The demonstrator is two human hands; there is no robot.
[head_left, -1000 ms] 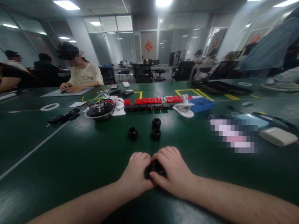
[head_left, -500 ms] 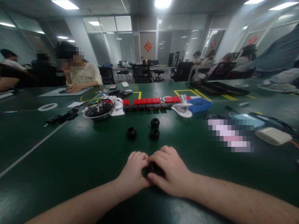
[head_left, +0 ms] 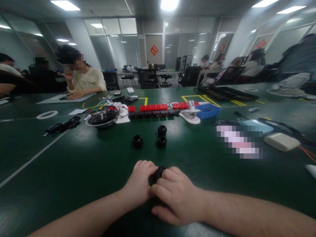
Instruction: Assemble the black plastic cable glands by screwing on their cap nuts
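Note:
Over the near part of the table my two hands meet around a black hollow ring-shaped part [head_left: 161, 171]. My left hand [head_left: 141, 177] has its fingers wrapped round the left side of it. The curled fingers of my right hand [head_left: 176, 194] press on its right and near side, while that thumb sits lower, away from it. Much of the part is hidden by my fingers. Farther forward stand three similar black parts, ribbed and open at the top: a left one [head_left: 137, 141], a rear one [head_left: 162, 130] and a front one [head_left: 162, 142].
Across the green table [head_left: 98, 161] lie red strips [head_left: 153, 107], a white clip stand [head_left: 190, 113], a blue bin [head_left: 207, 111] and a metal bowl of cables [head_left: 102, 119]. A white box [head_left: 281, 141] is at right. A person [head_left: 86, 79] sits across at left.
My right hand has turned and slid down toward me, its thumb coming away from the black part, which shows more now. My left hand has hardly moved. The view has shifted slightly.

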